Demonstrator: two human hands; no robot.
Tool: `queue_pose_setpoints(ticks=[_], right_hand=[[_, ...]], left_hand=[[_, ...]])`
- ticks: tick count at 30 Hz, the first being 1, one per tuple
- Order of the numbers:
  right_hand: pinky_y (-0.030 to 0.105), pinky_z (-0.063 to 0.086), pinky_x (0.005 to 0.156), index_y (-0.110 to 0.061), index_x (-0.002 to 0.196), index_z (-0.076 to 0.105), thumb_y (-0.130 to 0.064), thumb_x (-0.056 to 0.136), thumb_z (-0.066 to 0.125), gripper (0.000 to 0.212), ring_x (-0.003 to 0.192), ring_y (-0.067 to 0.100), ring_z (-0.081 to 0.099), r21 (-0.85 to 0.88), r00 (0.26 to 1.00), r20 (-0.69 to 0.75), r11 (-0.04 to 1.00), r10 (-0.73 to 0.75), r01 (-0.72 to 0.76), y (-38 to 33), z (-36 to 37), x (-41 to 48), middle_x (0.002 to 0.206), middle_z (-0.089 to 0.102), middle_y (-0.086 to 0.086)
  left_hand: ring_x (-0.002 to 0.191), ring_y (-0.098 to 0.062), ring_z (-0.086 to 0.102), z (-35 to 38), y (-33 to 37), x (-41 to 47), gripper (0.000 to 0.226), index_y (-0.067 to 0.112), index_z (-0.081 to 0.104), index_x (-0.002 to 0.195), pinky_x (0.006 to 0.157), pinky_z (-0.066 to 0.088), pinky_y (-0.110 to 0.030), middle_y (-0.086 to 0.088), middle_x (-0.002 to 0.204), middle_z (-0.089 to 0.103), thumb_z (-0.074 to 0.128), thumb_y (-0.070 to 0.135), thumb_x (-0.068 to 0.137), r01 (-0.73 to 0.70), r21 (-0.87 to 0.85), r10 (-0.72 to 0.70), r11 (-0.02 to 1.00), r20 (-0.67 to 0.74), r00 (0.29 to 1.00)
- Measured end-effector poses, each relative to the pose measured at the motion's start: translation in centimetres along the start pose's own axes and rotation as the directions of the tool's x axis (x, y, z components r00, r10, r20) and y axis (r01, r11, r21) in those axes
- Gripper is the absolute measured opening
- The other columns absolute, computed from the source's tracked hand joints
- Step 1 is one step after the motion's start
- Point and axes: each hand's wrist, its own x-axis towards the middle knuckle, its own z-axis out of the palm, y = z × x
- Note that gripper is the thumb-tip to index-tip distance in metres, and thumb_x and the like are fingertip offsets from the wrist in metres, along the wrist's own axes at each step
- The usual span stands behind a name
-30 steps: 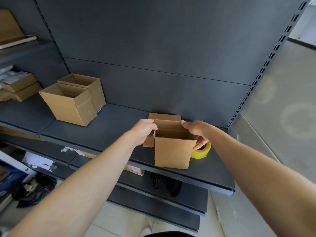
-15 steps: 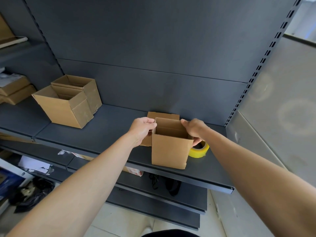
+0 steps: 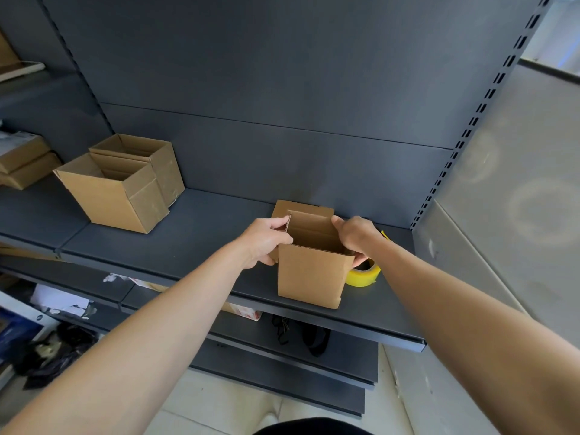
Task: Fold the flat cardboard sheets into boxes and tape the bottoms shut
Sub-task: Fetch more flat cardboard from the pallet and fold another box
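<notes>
From the head camera, a small cardboard box point(image 3: 309, 274) stands upright on the dark grey shelf point(image 3: 194, 240), close to the front edge. Its top is open, and one flap sticks up at the back.

The left hand point(image 3: 266, 240) holds the left side of the box near the top, with its fingers curled on the edge. The right hand point(image 3: 356, 237) holds the right side near the top, with its fingers bent down over that edge. Both arms reach out from the bottom of the picture.

A roll of yellow tape point(image 3: 365, 274) lies flat on the shelf, just beside the box on the right and partly under the right hand.

Far off to the left on the same shelf are two bigger open boxes. The front one point(image 3: 106, 199) touches the back one point(image 3: 160, 161).

On the lower shelf point(image 3: 345, 356) under the box lie some black things point(image 3: 314, 337), too dark to tell what they are.
</notes>
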Motion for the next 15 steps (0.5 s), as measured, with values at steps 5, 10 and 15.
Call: queue_pose_setpoints(ticks=[5, 10, 15], right_hand=[[0.034, 0.054, 0.039, -0.010, 0.116, 0.044, -0.056, 0.096, 0.034, 0.051, 0.041, 0.033, 0.064, 0.066, 0.998, 0.037, 0.997, 0.043, -0.046, -0.2, -0.1, -0.5, 0.079, 0.050, 0.016], [0.042, 0.061, 0.064, -0.001, 0.120, 0.050, -0.059, 0.096, 0.032, 0.066, 0.070, 0.035, 0.072, 0.208, 0.976, 0.191, 0.968, 0.103, -0.143, -0.2, -0.6, -1.4, 0.094, 0.067, 0.025], [0.047, 0.059, 0.074, -0.007, 0.136, 0.042, -0.050, 0.095, 0.047, 0.060, 0.088, 0.040, 0.069, 0.409, 0.912, 0.410, 0.891, 0.012, -0.196, 1.0, -2.0, -1.8, 0.121, 0.059, 0.024]], left_hand=[[0.144, -0.033, 0.016, -0.9, 0.2, -0.1, 0.056, 0.036, 0.031, 0.145, 0.107, 0.031, -0.060, -0.004, 0.156, 0.022, 0.054, 0.025, 0.095, 0.059, 0.171, -0.089, 0.984, 0.174, 0.981], [0.144, -0.028, 0.015, -0.4, -0.2, 0.3, 0.053, 0.036, 0.026, 0.148, 0.110, 0.029, -0.055, 0.005, 0.159, 0.011, 0.045, 0.029, 0.099, 0.101, 0.222, -0.142, 0.970, 0.179, 0.973], [0.140, -0.024, 0.023, 0.8, -1.0, 0.4, 0.057, 0.036, 0.021, 0.147, 0.107, 0.031, -0.048, 0.006, 0.157, 0.011, 0.047, 0.037, 0.097, 0.103, 0.225, -0.136, 0.969, 0.140, 0.981]])
